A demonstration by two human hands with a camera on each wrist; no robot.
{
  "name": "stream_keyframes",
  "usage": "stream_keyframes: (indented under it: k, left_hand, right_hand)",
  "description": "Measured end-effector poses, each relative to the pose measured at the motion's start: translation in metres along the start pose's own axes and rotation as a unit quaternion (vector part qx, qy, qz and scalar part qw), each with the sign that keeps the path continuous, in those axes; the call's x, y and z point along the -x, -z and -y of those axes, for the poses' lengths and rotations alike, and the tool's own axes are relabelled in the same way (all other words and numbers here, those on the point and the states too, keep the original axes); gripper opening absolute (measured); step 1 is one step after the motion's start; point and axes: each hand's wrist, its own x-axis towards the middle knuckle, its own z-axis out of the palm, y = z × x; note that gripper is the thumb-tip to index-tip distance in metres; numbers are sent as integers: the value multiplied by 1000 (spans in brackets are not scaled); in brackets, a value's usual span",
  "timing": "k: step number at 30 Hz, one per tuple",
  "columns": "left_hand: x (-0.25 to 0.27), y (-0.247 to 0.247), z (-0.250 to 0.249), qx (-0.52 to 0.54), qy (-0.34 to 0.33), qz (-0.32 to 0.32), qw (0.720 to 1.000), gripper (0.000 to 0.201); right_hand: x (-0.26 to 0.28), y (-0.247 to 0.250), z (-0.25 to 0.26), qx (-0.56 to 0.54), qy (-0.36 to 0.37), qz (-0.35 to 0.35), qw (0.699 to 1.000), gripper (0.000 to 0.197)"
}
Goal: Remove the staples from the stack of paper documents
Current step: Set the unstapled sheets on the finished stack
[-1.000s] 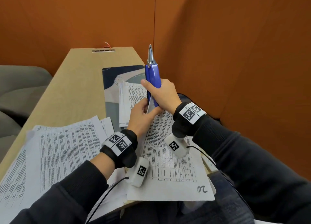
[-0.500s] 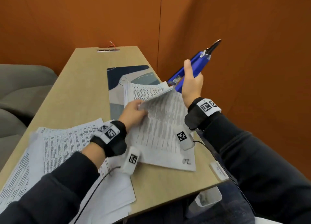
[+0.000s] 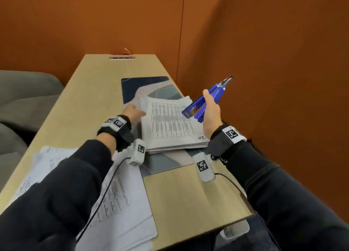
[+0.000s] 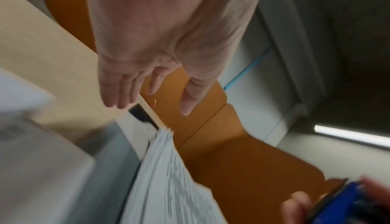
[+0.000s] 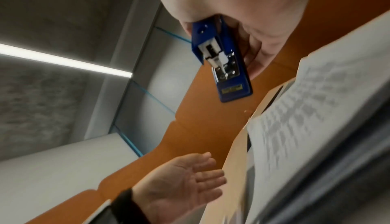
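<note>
- Right hand [image 3: 211, 111] wraps the blue staple remover [image 3: 204, 101], held in the air over the right edge of the stack, steel tip pointing up and away. Left hand [image 3: 132, 112] flat, fingers straight, empty, at the stack's left edge.
- Near: loose sheets [image 3: 105, 190] overhang the front of the table [image 3: 188, 194]; a sleeve could drag them off.
- Middle: stack of stapled documents [image 3: 170, 126] sits skewed on a patterned mat [image 3: 164, 162]. With only flat fingers beside it, it may slide when the tool bites.
- No staple visible; wrist views are blurred, so aiming wrong would probably tear a corner.
- Far: table end bare, wall socket strip [image 3: 122, 58].
</note>
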Motion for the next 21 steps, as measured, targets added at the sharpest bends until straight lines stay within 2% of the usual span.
stream_keyframes:
  k: [2,4,7,9,11,13,14,18,21]
  left_hand:
    - [13,28,20,-17,16,-25,999,65]
    - [31,67,48,-12,35,-72,997,72]
    - [63,130,97,-55,71,-177,980,90]
    - [81,155,127,-82,97,-197,972,93]
    - [95,164,147,-101,112,-184,971,79]
    - [99,166,162,-95,113,-177,973,77]
    - [100,167,166,-85,113,-189,972,79]
    - [100,167,181,-43,102,-250,962,79]
    - [102,167,191,6,93,-271,958,72]
  right_hand:
    - [9,-19,-21,21,-35,64,997,31]
    - [25,-43,-42,23,-75,131,988,21]
    - [56,-75,-73,36,-132,221,965,15]
    - [76,-92,-92,73,-166,262,948,17]
    - [90,-106,-106,103,-167,275,941,21]
    - [99,-114,-115,133,-165,267,940,35]
    - [101,-116,-117,135,-163,259,943,35]
    - [103,-112,-122,98,-172,234,952,12]
    - [107,-109,-128,87,-169,256,948,12]
